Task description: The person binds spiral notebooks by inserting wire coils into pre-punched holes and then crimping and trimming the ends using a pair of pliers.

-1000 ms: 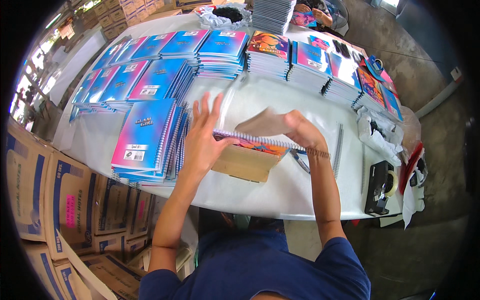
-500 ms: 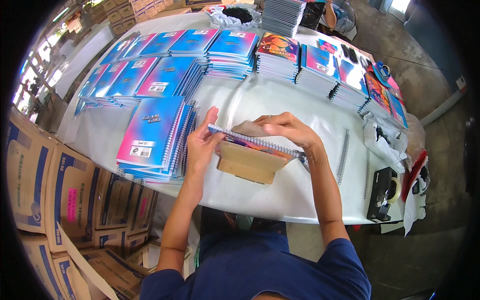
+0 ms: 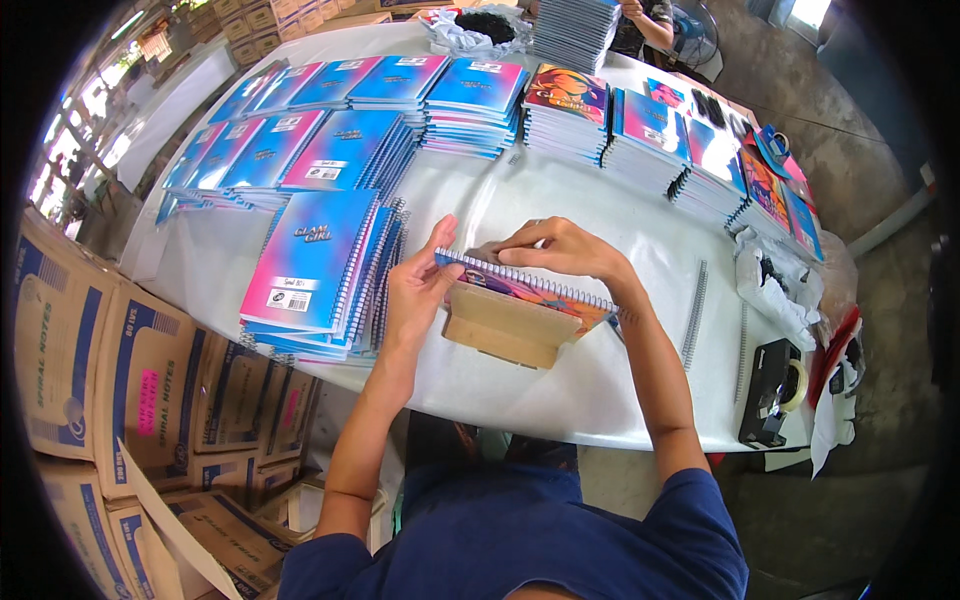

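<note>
My left hand (image 3: pixel 418 290) grips the left end of a spiral notebook (image 3: pixel 535 292), its thumb on the near cover. The notebook stands on edge, its wire coil upward and its colourful printed cover toward me. A brown folded cardboard piece (image 3: pixel 505 328) leans against its near side. My right hand (image 3: pixel 560 248) is over the far side of the coil with curled fingers. Beside those fingertips is a grey-brown patch (image 3: pixel 485 252), too unclear to name. To the left lies a stack of blue-and-pink spiral notebooks (image 3: pixel 310 255).
More notebook stacks (image 3: pixel 470 100) line the far side of the white-covered table (image 3: pixel 440 190). Loose wire coils (image 3: pixel 696 310) lie at right, near a black tape dispenser (image 3: pixel 768 395) and a white plastic bag (image 3: pixel 775 285). Cartons (image 3: pixel 165 390) are piled at left. Another person's arm (image 3: pixel 655 28) shows at the back.
My right hand has shifted slightly, its fingers now more curled above the coil. The grey-brown patch shows less. My left hand keeps its hold, and the whole view has moved a little.
</note>
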{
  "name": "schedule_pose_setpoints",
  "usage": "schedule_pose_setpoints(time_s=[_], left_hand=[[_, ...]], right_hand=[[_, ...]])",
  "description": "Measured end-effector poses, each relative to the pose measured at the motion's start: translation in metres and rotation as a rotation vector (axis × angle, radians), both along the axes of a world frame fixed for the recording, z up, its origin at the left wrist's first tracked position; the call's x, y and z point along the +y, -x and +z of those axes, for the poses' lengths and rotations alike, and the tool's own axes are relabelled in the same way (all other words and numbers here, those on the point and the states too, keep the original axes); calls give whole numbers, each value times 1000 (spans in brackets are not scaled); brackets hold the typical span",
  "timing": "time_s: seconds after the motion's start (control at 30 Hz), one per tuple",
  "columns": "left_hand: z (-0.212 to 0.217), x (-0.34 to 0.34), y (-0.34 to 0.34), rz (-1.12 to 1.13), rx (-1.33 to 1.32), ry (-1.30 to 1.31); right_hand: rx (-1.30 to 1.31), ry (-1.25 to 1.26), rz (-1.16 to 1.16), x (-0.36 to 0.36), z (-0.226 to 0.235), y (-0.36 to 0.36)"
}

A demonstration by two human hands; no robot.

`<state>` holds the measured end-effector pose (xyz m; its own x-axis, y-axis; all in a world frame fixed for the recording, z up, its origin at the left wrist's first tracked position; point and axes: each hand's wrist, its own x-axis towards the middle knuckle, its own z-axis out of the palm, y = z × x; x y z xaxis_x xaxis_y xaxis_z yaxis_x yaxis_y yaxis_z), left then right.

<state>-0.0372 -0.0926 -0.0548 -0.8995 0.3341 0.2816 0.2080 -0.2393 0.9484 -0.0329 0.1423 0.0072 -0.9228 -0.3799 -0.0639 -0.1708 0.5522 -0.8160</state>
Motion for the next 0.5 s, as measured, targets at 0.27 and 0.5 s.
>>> schedule_pose_setpoints(time_s=[0.27,0.5], left_hand=[[14,-5,16,-237,10,112],[124,-17,-7,81,180,9]], right_hand=[[392,-501,-494,61,-21,-28],[174,-677,-702,85,-74,-126]])
